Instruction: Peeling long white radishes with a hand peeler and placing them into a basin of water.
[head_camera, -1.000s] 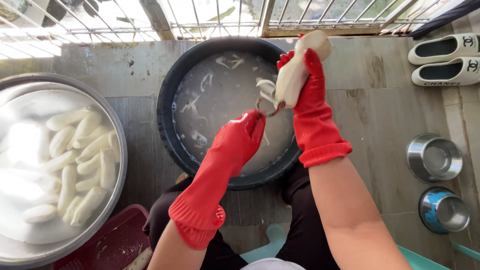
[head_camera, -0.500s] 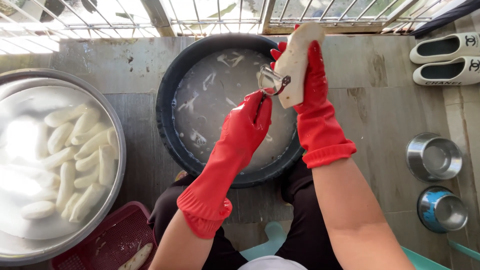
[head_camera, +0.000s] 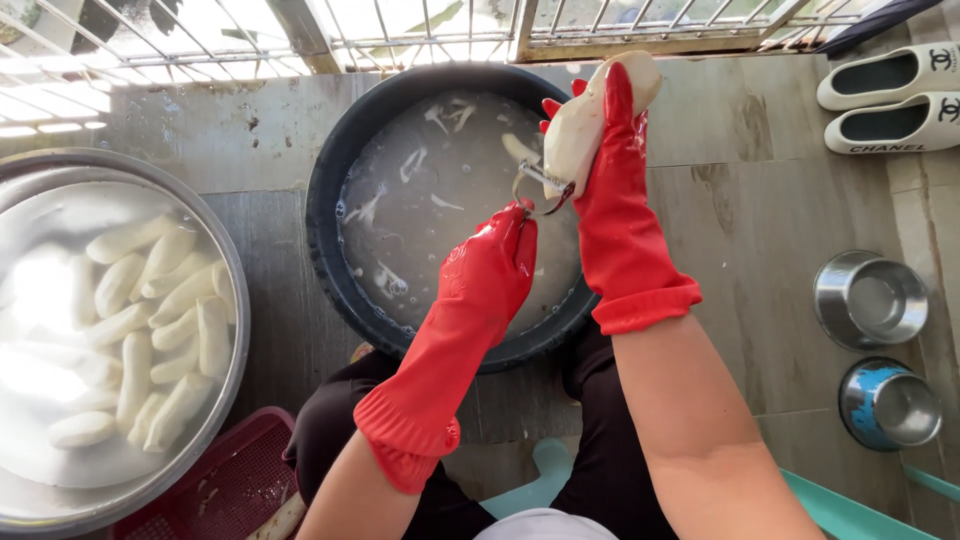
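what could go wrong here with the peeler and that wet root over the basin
The peeler blade sits right beside the right hand gripping the white root; a slip could cut the glove. The root and gloves look wet, so the root might slide out and splash into the black basin of cloudy water. The left hand holds the peeler by its end, so control may be loose.

Two white slippers (head_camera: 885, 98) lie near two steel bowls (head_camera: 870, 298).

peeler (head_camera: 540, 188) lower along root (head_camera: 590, 120)
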